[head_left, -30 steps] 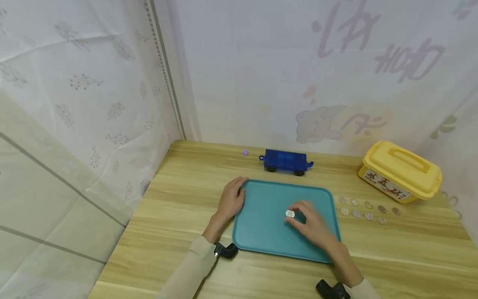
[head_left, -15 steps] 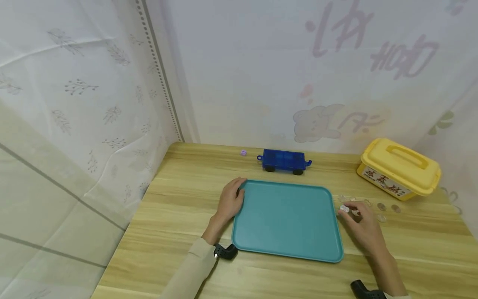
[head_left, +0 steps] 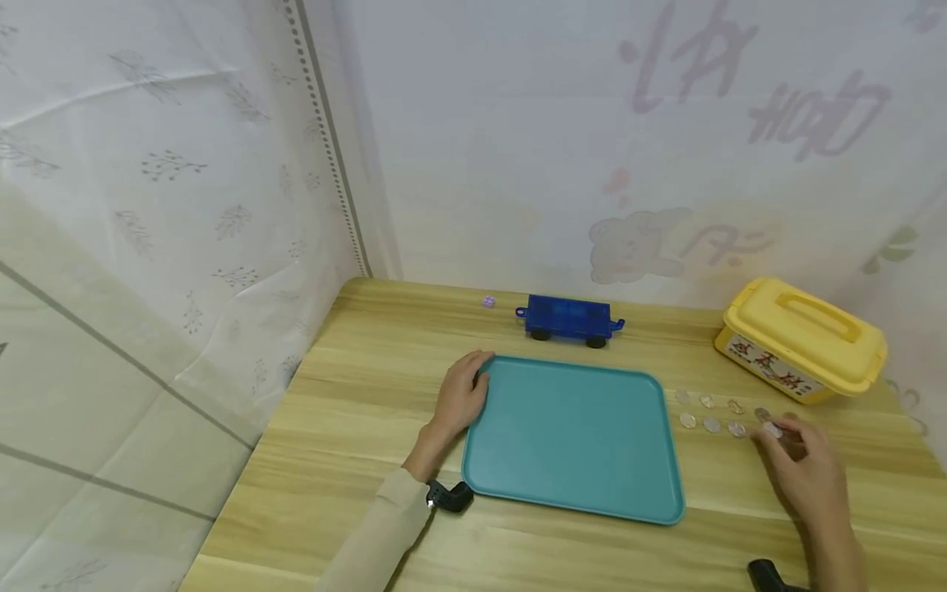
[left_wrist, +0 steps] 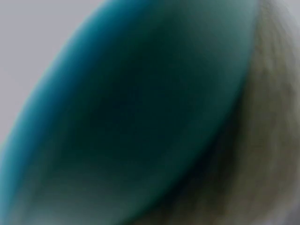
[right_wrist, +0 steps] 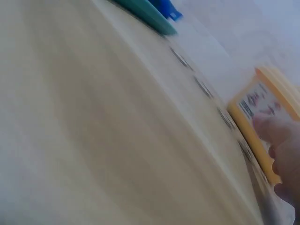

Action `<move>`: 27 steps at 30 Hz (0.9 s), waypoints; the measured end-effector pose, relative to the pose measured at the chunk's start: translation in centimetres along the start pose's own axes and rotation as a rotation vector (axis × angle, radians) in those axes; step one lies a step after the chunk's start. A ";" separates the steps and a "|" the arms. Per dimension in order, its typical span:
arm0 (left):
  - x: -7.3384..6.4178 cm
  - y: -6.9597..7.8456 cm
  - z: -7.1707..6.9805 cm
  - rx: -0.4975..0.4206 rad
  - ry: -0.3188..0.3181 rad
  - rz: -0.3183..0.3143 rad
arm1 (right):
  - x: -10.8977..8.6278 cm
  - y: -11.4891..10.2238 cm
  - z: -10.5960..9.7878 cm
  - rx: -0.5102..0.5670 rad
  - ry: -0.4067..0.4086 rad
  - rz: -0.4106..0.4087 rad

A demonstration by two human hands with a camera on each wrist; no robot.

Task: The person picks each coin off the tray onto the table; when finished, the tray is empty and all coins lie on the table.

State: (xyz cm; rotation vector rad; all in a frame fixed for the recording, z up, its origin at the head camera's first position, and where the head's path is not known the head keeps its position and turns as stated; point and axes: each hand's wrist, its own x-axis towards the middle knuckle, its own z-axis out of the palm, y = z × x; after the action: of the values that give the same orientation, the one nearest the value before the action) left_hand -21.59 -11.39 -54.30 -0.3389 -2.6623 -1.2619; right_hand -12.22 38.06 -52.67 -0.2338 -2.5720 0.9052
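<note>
On the tabletop lies a rectangular teal tray [head_left: 573,444]. My left hand [head_left: 460,401] rests along its left edge near the far corner, fingers nearly straight and thumb at the rim. In the left wrist view the tray [left_wrist: 154,108] is a blur filling most of the frame. Right of the tray, my right hand [head_left: 808,469] pinches a silvery coin [head_left: 773,430] between thumb and fingertips, low over the right end of two rows of coins [head_left: 711,425]. That end of the rows is partly hidden by the fingers. The right wrist view shows the thumb [right_wrist: 267,126] and several coins edge-on.
A yellow lidded box [head_left: 802,337] with a handle stands at the back right, close behind the coins. Beyond the tray is a blue toy wagon [head_left: 568,318] with black wheels. A small purple piece [head_left: 489,302] lies left of it. Patterned white cloth [head_left: 481,164] hangs behind the table.
My right hand has carried the coin from over the tray rightward, past its right edge, to the far end of the coin rows. My left hand has stayed on the tray's edge.
</note>
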 end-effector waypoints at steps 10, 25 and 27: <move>0.0 0.2 -0.1 0.003 -0.002 0.005 | 0.5 2.6 -1.2 -0.105 -0.006 -0.008; -0.1 0.2 -0.2 -0.005 -0.003 -0.003 | 0.1 2.6 -0.8 -0.090 0.047 -0.005; -0.1 0.2 -0.2 -0.003 -0.005 -0.005 | -0.1 2.2 -0.4 -0.045 0.122 -0.046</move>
State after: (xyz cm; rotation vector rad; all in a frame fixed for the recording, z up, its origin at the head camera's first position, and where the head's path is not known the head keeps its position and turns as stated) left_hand -21.45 -11.45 -54.06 -0.3365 -2.6671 -1.2677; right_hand -11.94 39.98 -53.84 -0.2340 -2.4762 0.7919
